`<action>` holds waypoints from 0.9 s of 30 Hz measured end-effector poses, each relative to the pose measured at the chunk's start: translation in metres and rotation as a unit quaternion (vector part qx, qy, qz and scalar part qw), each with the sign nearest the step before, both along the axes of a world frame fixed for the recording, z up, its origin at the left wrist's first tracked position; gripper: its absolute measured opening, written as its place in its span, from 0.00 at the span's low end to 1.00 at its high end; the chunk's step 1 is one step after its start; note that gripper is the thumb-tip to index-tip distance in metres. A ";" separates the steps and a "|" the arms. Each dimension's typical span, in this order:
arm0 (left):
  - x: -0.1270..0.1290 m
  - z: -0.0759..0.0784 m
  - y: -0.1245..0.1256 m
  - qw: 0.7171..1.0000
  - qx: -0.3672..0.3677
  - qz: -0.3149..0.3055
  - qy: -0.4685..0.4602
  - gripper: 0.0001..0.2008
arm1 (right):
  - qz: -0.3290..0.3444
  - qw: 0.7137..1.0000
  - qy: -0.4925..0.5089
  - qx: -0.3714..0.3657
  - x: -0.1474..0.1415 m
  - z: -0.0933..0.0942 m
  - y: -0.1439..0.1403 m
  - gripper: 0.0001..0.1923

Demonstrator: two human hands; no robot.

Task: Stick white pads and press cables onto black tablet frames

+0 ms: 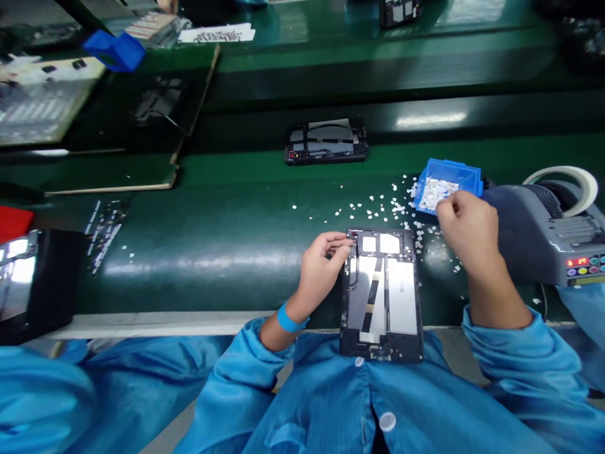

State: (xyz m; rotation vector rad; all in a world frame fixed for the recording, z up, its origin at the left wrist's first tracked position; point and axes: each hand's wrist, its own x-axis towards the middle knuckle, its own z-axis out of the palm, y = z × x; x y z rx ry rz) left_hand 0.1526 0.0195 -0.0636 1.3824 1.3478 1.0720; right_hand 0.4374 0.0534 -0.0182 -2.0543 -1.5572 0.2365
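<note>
An opened tablet (pixel 401 296), its batteries, ribbon cable and boards exposed, lies in front of me and sticks out over the table's near edge. My left hand (pixel 324 265) is closed at its upper left corner, thumb and fingers pinching the frame there. To the right, my right hand (pixel 467 224) is closed in a pinch at the front rim of a small blue bin (pixel 460 173). Small white pieces (pixel 437 191) fill the bottom of that bin. Whatever those fingertips hold is hidden from view.
A grey tape dispenser (pixel 524 233) stands right of the bin. White scraps (pixel 373 211) are scattered on the green table. Another opened tablet (pixel 326 140) lies farther back. Strips (pixel 106 233) and a black device (pixel 40 284) lie at left, near a co-worker's blue sleeve (pixel 42 397).
</note>
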 end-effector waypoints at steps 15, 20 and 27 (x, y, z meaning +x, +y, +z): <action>-0.030 -0.007 0.037 0.878 0.272 -0.207 0.335 0.15 | 0.194 0.969 0.021 -0.149 -0.100 -0.020 0.012 0.14; -0.031 -0.008 0.035 0.876 0.273 -0.208 0.338 0.16 | 0.201 0.968 0.021 -0.152 -0.101 -0.020 0.012 0.16; -0.033 -0.009 0.038 0.844 0.300 -0.212 0.391 0.17 | 0.197 0.966 0.020 -0.169 -0.102 -0.017 0.011 0.15</action>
